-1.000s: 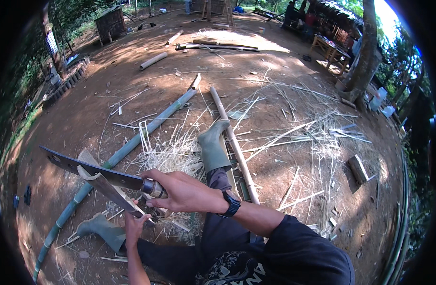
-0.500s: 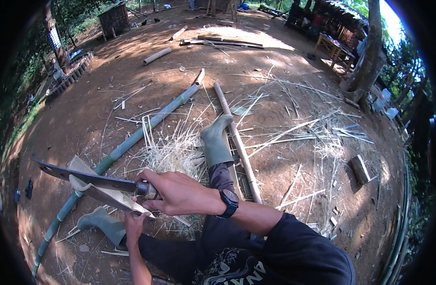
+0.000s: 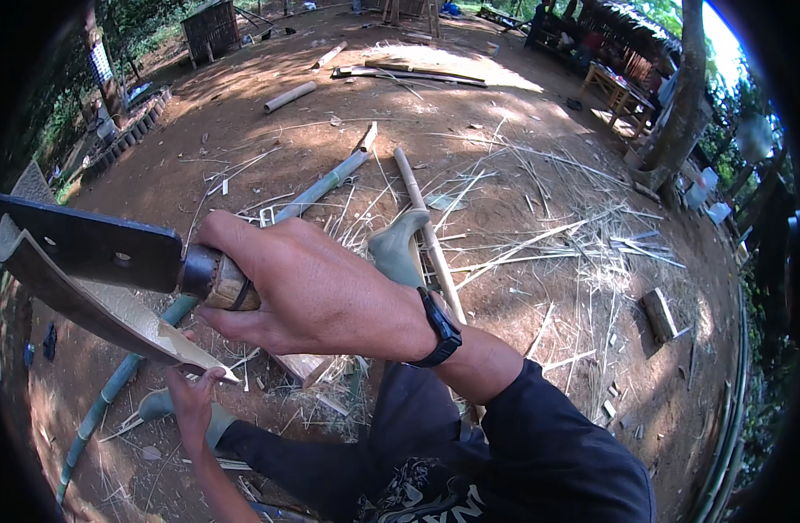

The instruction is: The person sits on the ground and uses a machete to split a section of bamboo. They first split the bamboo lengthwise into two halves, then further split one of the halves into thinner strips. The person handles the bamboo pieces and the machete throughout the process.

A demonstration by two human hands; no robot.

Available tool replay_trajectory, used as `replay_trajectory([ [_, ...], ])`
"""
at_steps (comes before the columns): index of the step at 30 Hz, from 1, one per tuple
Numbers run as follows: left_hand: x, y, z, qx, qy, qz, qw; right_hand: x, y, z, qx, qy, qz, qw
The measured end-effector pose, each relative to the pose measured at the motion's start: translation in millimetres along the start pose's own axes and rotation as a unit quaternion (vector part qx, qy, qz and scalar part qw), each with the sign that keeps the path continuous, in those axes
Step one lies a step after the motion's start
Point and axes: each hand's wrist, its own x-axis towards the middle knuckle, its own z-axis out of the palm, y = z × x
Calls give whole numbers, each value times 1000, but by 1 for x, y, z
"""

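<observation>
A machete (image 3: 95, 248) with a dark holed blade and a wooden handle is in my right hand (image 3: 304, 283), whose fingers wrap round the handle. The blade sits in the split of a short bamboo piece (image 3: 86, 315), with one part in front of it and another behind. My left hand (image 3: 191, 403) pinches the lower end of this bamboo piece between thumb and fingers. Both hands are left of my body, the right one higher. Below them, a wooden block (image 3: 302, 368) rests on the ground, partly hidden by my right hand.
A long green bamboo pole (image 3: 121, 379) lies diagonally at left, and a dry pole (image 3: 430, 235) beside my boot (image 3: 396, 248). Shavings and strips (image 3: 583, 235) litter the dirt. A short log (image 3: 660, 314) lies at right; a tree (image 3: 674, 131) and wooden table (image 3: 616, 91) stand farther back.
My right hand has risen and moved left with the machete and the bamboo piece, closer to view. My left hand has shifted left with them. The wooden block has come into sight.
</observation>
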Motion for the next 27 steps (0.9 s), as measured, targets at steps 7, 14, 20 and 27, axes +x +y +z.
replay_trajectory([
  [7,-80,-171,23,229,-160,-243,929,-52,116,100,-22,-60,180,982],
  [14,-27,-186,28,-67,-205,-237,947,-61,108,105,-17,-64,140,988],
  [20,-18,-232,20,-13,-219,-246,944,-76,98,91,-10,-86,167,982],
  [27,2,-216,6,141,-276,-155,938,-63,76,89,-22,-118,209,971],
])
